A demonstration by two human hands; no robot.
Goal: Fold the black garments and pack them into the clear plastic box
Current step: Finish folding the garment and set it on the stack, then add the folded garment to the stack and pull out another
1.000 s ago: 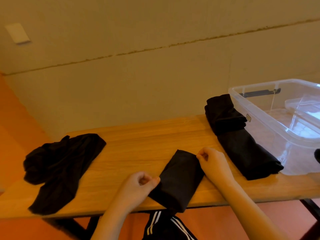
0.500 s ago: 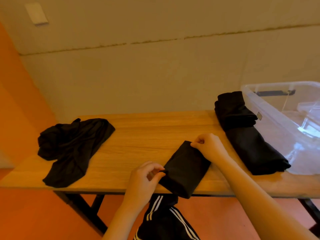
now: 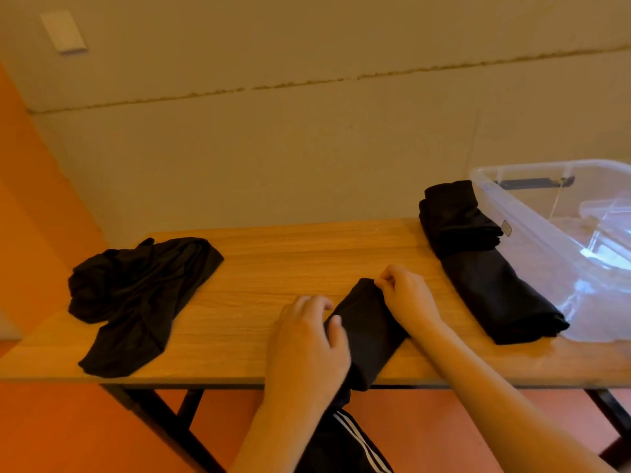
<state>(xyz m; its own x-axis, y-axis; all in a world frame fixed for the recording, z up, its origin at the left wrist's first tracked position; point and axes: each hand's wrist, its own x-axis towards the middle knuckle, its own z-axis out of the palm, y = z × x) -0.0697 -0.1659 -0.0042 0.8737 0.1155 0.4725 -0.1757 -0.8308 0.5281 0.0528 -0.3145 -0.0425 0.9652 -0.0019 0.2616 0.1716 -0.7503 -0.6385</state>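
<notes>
A narrow folded black garment (image 3: 367, 332) lies slantwise on the wooden table (image 3: 300, 257), its near end hanging over the front edge. My left hand (image 3: 307, 339) grips its left edge, thumb on top of the cloth. My right hand (image 3: 406, 295) pinches its far corner with curled fingers. To the right, a stack of folded black garments (image 3: 485, 268) lies against the clear plastic box (image 3: 532, 220), which stands open at the table's right end. A crumpled black garment (image 3: 136, 295) lies unfolded at the table's left end.
A clear lid or tray (image 3: 604, 213) lies inside the box. A plain wall rises right behind the table. Below the front edge are the black table legs (image 3: 160, 418), an orange floor and my striped black trousers (image 3: 345, 442).
My left hand has slid further onto the garment's left edge, with the thumb now over the cloth. My right hand keeps its pinch on the far corner. The camera has shifted slightly.
</notes>
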